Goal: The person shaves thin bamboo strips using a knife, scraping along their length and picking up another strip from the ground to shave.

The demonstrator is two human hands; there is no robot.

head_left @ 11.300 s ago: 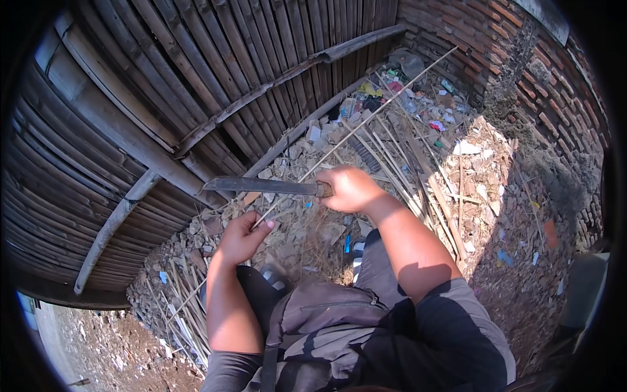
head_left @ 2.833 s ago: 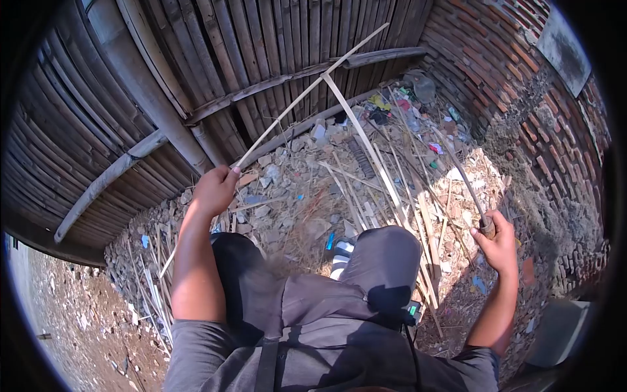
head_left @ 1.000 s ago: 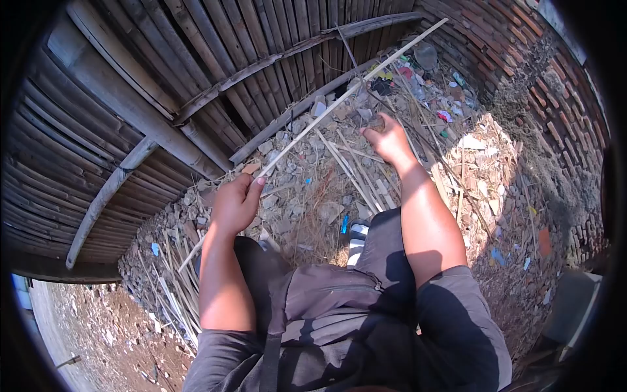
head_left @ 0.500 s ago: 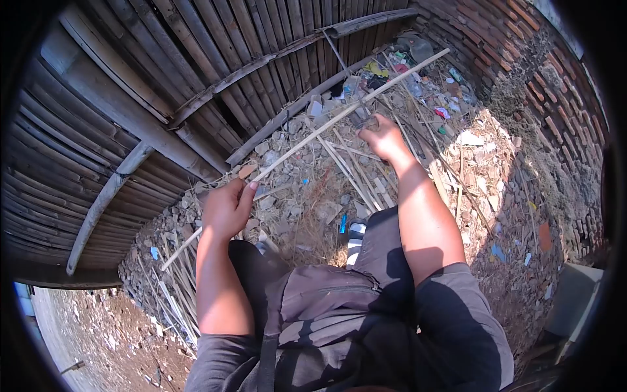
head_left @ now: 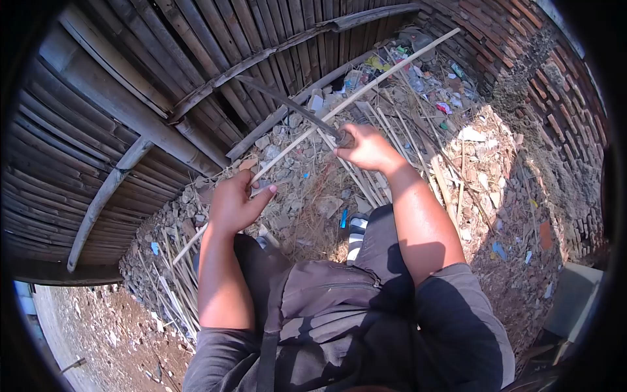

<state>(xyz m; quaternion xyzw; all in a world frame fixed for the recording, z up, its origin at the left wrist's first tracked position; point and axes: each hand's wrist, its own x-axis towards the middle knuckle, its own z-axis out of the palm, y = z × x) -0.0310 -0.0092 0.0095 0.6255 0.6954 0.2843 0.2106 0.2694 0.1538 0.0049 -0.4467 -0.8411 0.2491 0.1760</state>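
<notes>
A long pale bamboo strip (head_left: 392, 73) slants across the view, from low at the left up towards the brick wall. My left hand (head_left: 232, 204) holds it near its lower end, the fingers curled round it and the thumb lifted away. In my right hand (head_left: 371, 150) is the handle of a long-bladed knife (head_left: 287, 101), gripped closed. Its dark blade points up and left, crossing the strip; whether the two touch I cannot tell. More cut strips (head_left: 356, 175) lie on the rubble beyond my knees.
A bamboo-slat wall (head_left: 98, 170) rises at the left, and a brick wall (head_left: 555, 98) at the right. Rubble and litter (head_left: 444, 108) cover the ground. Several thin sticks (head_left: 173, 297) lie by my left arm. A grey box-like object (head_left: 575, 297) stands at the lower right.
The knife has swung left and towards me, its blade now pointing up-left. The strip has shifted slightly up and right, and my left thumb has lifted off it.
</notes>
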